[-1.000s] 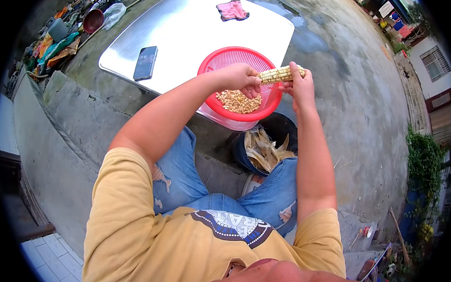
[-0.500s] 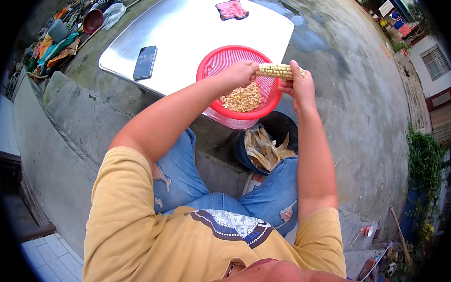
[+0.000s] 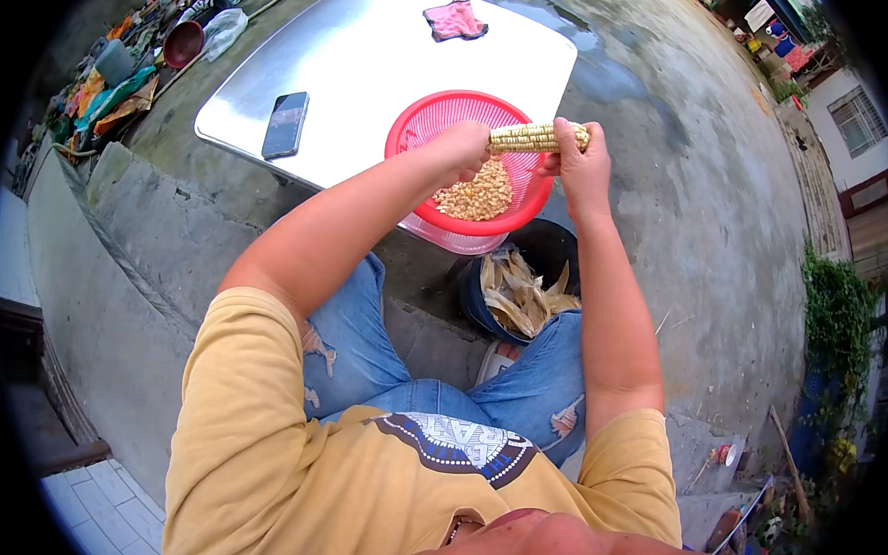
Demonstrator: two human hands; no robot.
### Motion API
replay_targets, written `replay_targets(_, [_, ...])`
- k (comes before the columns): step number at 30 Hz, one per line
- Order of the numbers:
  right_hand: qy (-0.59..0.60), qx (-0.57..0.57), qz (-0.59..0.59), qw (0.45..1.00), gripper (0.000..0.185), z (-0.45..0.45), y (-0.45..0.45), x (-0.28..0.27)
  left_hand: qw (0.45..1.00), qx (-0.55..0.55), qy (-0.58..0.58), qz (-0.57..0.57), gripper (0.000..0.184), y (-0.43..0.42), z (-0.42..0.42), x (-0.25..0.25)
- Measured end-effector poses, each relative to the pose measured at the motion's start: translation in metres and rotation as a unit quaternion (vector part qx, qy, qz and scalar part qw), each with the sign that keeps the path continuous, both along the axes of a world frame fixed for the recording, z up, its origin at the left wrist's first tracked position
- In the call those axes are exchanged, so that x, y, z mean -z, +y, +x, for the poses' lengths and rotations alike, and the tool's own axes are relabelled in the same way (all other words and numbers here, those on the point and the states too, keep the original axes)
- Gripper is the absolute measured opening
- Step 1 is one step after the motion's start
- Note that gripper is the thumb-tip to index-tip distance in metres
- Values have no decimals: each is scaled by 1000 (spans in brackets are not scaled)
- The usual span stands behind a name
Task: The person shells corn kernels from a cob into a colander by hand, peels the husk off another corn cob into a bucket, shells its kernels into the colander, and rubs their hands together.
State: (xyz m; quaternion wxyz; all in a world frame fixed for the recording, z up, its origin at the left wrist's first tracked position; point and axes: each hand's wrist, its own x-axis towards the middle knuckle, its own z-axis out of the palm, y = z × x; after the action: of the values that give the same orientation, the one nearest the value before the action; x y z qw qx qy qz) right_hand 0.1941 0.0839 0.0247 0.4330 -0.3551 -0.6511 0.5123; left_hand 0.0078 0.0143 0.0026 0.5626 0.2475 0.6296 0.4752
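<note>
A pale yellow corn cob [image 3: 527, 138] is held level between my two hands, over the right part of a red plastic colander [image 3: 417, 120]. My left hand [image 3: 463, 149] is closed around the cob's left end, with its fingertips mostly turned out of sight. Gripping the right end is my right hand [image 3: 579, 163], its thumb lying along the top of the cob. Loose corn kernels [image 3: 476, 193] are heaped in the colander below, partly behind my left hand. The colander sits at the near edge of a shiny metal table [image 3: 358, 74].
On the table lie a phone [image 3: 285, 124] and a pink cloth [image 3: 455, 21]. Dry corn husks [image 3: 522, 292] fill part of a dark bucket [image 3: 474, 313] beneath the colander, beside my knee. Piled clutter [image 3: 119, 66] stands at the far left.
Both hands and the cob have shifted slightly left. My left hand has rolled, so its fingers show less, and my right thumb lies further over the cob.
</note>
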Motion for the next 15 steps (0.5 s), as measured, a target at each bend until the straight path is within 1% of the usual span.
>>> replay_targets(1, [6,-6,18,1000,35,1,-1,1,999,4,-31,-12,25,0,-2,-1])
replay_targets(4, [8,-33,121,992,37,2,-2,2,991,26,-122,-44,27,-3,-10,-8])
replay_targets(6, [-19,-31,179,983,37,3,-6,-1,980,53,-181,-57,27,-9,-13,-11])
replay_targets(7, [-32,-30,208,977,38,4,-7,-2,981,61,-175,-57,27,-11,-16,-10])
replay_targets(9, [-79,9,218,973,39,2,-11,-3,981,81,-164,-57,25,-13,-17,-10])
replay_targets(10, [-102,30,223,969,39,2,-12,-4,989,65,-125,-50,24,-13,-15,-10])
replay_targets(12, [-90,46,125,987,40,3,-8,-2,998,33,-47,-37,26,-12,-9,-9])
replay_targets(13, [-84,52,75,992,41,4,-5,0,998,58,7,-16,27,-12,-10,-8])
replay_targets(15, [-59,71,13,996,42,5,1,3,987,106,116,27,37,-14,-12,-6])
